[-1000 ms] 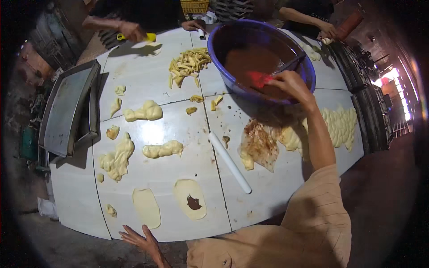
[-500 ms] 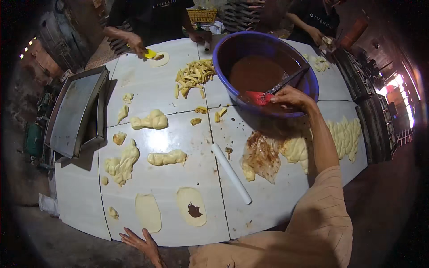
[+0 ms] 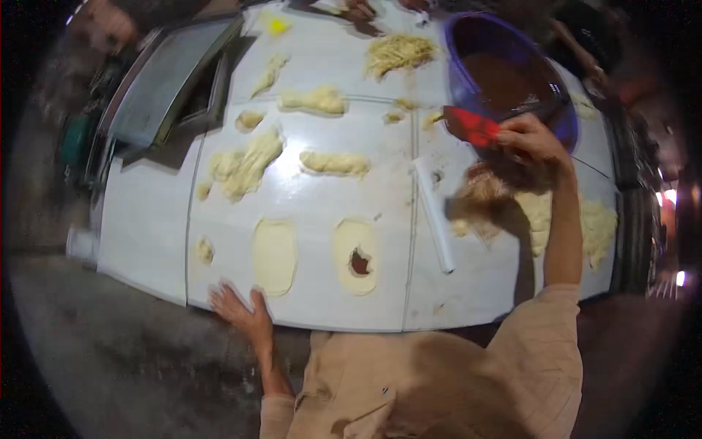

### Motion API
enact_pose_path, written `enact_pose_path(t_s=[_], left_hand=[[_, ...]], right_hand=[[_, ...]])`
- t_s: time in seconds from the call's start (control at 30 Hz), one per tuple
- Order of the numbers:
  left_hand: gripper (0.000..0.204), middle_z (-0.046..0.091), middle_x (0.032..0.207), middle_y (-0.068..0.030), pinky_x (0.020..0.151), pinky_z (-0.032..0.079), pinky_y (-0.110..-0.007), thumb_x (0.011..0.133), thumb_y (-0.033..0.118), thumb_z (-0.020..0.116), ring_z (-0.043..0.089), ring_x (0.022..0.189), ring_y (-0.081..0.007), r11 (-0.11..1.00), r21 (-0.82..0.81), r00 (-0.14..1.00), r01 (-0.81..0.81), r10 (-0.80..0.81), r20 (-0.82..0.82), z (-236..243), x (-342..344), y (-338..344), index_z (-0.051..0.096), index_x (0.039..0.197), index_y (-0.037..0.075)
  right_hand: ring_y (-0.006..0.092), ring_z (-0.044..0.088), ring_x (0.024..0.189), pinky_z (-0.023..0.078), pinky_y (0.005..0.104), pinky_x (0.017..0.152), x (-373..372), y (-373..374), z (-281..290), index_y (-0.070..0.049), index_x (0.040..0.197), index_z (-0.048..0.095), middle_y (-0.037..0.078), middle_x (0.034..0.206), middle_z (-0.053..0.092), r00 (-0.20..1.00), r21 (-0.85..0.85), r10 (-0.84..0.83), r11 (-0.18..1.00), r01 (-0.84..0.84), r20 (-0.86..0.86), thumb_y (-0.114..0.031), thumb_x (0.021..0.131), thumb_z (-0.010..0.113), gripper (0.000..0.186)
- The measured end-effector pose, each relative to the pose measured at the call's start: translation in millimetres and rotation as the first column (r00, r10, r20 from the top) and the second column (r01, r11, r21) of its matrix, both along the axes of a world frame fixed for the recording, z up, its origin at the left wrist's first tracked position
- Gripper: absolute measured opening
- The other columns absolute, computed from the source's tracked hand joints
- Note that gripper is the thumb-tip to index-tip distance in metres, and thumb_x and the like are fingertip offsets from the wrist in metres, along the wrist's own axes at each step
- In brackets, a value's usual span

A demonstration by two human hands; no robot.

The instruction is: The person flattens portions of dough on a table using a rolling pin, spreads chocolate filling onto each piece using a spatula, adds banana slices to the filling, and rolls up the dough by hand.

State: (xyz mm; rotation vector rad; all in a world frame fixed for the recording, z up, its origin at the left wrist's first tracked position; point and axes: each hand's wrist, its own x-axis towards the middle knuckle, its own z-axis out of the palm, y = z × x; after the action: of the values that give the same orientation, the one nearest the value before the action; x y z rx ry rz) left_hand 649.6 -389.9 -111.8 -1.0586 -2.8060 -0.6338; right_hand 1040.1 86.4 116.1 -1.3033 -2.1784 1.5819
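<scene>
My right hand is closed around a red scraper with brown filling on its blade, held just in front of the large purple tub. Brown chocolate-like filling lies inside that tub. At the table's near edge my left hand rests with fingers spread, holding nothing. Beside it is a plain flattened oval of dough. Farther right, another flattened dough piece carries a dark brown dab. A white rolling pin lies between that piece and my right arm.
Metal trays are stacked at the left. Lumps of dough lie about the white table. A pile of pale yellow strips sits at the far side. Dough pieces lie at right. Parts of other people show beyond the table.
My right hand has lifted the scraper out of the tub, now loaded with filling. The view has tilted and shifted, so the table appears higher. My left hand stays spread at the edge.
</scene>
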Motion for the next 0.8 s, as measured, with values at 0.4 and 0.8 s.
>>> enact_pose_path(t_s=[0.4,0.8], left_hand=[[0.077,0.004,0.169,-0.0267,0.112,-0.008,-0.076,0.101,0.05,0.056,-0.005,0.154,-0.0496,0.995,0.094,0.983,0.026,-0.043,0.178,6.1,10.1,3.9,0.03,0.161,0.01],[0.082,0.011,0.165,-0.0316,0.109,-0.003,-0.082,0.092,0.062,0.062,0.001,0.152,-0.0558,0.815,-0.096,0.82,0.571,-0.56,0.119,36.9,29.7,45.6,0.038,0.159,0.02]], right_hand=[[0.0253,0.067,0.065,0.052,0.0362,0.063,-201.6,-232.3,-92.5,0.001,0.106,0.074,0.016,0.075,0.07,0.885,0.265,0.439,0.844,-0.466,0.157,-0.022,0.093,0.072,0.027],[0.0367,0.067,0.061,0.051,0.0422,0.057,-217.5,-297.5,-78.8,0.001,0.103,0.071,0.023,0.072,0.066,0.946,0.478,0.245,0.818,-0.32,0.214,-0.017,0.093,0.07,0.02]])
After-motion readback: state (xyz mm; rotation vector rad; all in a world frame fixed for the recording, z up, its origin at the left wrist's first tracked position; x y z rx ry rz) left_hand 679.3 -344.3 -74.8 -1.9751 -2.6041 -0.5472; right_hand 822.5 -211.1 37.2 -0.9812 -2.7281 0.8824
